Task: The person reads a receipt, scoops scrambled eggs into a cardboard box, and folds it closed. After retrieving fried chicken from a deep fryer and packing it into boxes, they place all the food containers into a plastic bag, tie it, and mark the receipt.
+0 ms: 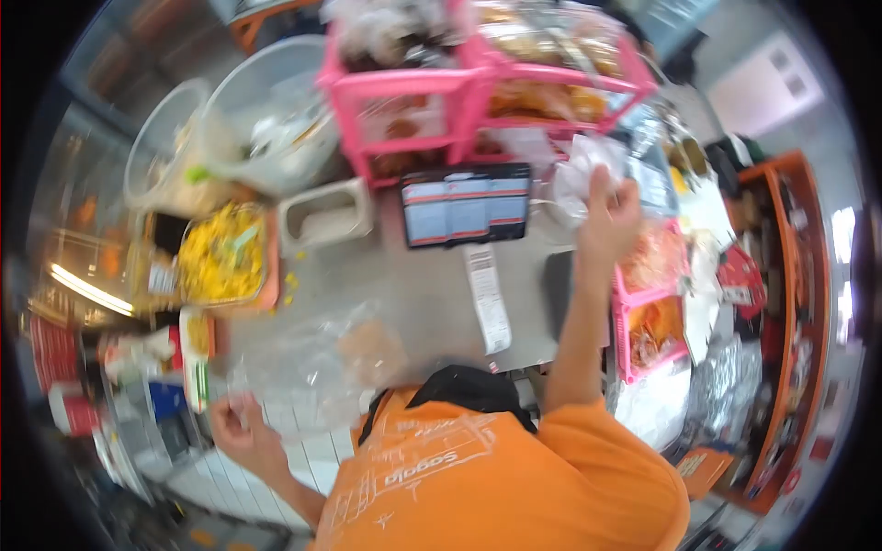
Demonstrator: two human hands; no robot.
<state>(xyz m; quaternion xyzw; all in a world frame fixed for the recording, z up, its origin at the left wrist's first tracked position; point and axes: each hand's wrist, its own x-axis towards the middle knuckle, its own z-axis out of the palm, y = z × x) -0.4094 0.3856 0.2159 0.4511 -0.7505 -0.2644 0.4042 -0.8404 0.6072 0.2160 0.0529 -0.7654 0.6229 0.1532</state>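
Observation:
My left hand [246,433], low at the table's front left, has its fingers pinched on the edge of a clear plastic bag [303,372]. The bag spreads over the steel table, and a flat brownish shape shows at its right side. On the far right, my right hand [610,216] is raised with its fingers closed at a crumpled white plastic bag [584,170]; motion blurs the fingertips. Between the hands, a long printed receipt [488,298] lies below a tablet [467,207] with a lit screen.
Pink baskets [404,84] of packed food stand at the back, with another pink basket [629,321] at right. A tub of yellow pieces [223,253], a grey rectangular container [326,216] and big clear tubs [266,115] are at left. Yellow bits [291,280] lie scattered on the steel.

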